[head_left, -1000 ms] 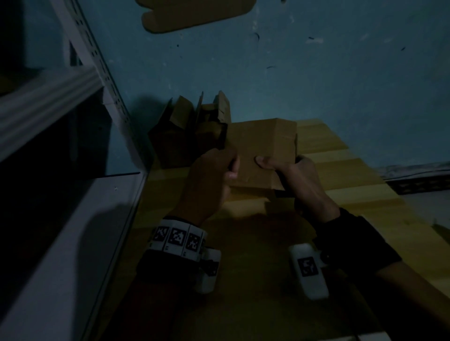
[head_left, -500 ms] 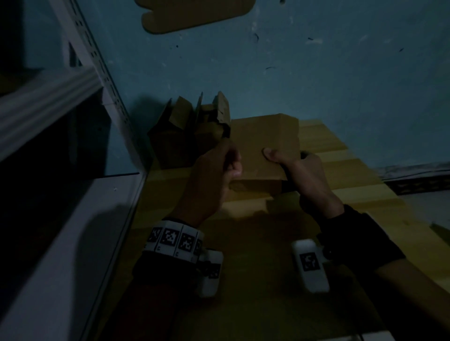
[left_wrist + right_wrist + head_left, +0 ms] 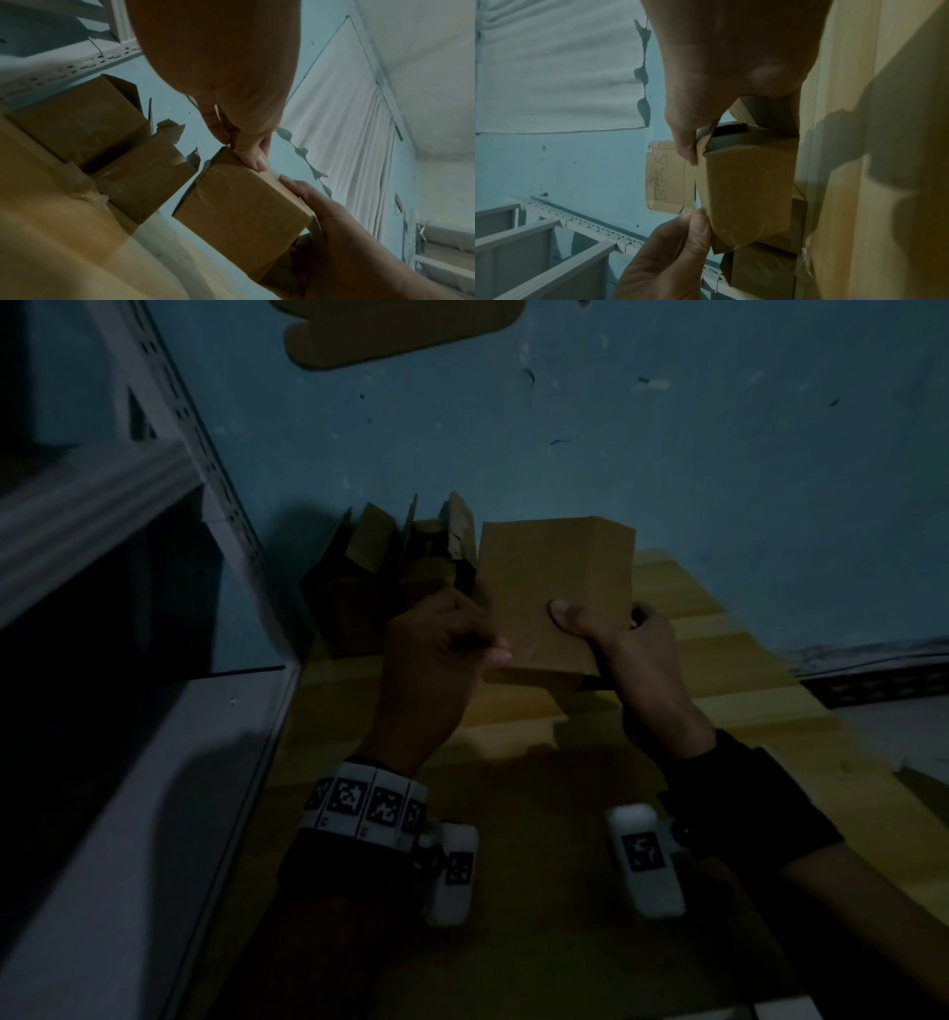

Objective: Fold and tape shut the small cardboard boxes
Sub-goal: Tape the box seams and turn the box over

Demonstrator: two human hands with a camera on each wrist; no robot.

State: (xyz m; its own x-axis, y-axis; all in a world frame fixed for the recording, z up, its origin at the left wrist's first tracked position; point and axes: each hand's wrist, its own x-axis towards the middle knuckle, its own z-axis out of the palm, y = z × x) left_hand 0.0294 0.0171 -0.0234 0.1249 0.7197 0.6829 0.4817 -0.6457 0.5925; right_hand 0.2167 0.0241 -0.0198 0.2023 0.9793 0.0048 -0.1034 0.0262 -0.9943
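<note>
both hands clamp the small cardboard box (image 3: 554, 593) above the wooden table (image 3: 729, 670), left hand (image 3: 436, 660) pinching its edge, right hand (image 3: 631, 649) gripping the side.

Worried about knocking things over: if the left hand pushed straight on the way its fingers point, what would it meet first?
Probably the open boxes standing against the blue wall, just beyond the left hand, which pinches the held box; depth is unclear.

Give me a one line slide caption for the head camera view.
Both hands, left and right, hold a small cardboard box above the wooden table.
</note>
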